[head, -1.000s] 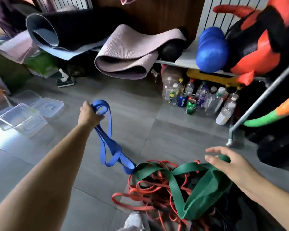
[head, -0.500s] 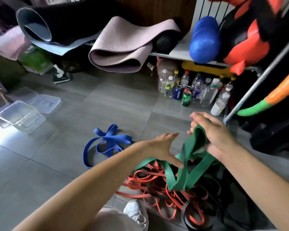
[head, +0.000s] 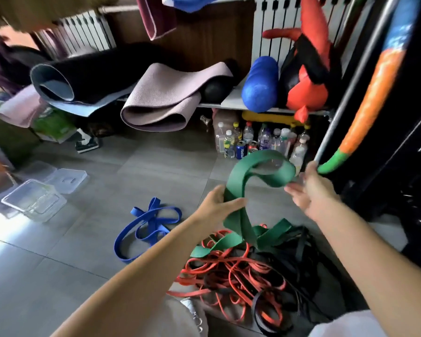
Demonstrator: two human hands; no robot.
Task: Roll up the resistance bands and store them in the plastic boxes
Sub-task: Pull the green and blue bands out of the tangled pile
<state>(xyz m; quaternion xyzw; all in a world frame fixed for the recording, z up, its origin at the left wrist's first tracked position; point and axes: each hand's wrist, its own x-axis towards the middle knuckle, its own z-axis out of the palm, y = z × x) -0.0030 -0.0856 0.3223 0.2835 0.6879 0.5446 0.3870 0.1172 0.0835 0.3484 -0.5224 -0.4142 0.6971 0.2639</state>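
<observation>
The left hand (head: 218,203) grips the green band (head: 243,171), with fingers and thumb curled round a doubled section of it. From that grip the band rises and arches over to the right, ending at the right hand (head: 309,190). The right hand is blurred. Its fingers appear spread at the band's far end, and whether they pinch it cannot be told. Below the left hand the rest of the green band drops to the floor (head: 107,251) and lies across the pile of red and black bands (head: 228,278), touching it.

Governing relation: the lifted section runs left to right between the two hands, with the slack tail hanging from the left-hand side. Rolling would most likely start at the right-hand end and proceed toward the left grip, drawing the tail up off the pile. Risk: the tail may drag red strands with it where they overlap.

The plastic boxes (head: 34,200) sit on the floor well to the left, apparently open, with a lid (head: 68,178) just beside them. The left hand is the nearer hand to them. The blue band (head: 146,224) lies loose on the floor between the boxes and the pile, not yet rolled
</observation>
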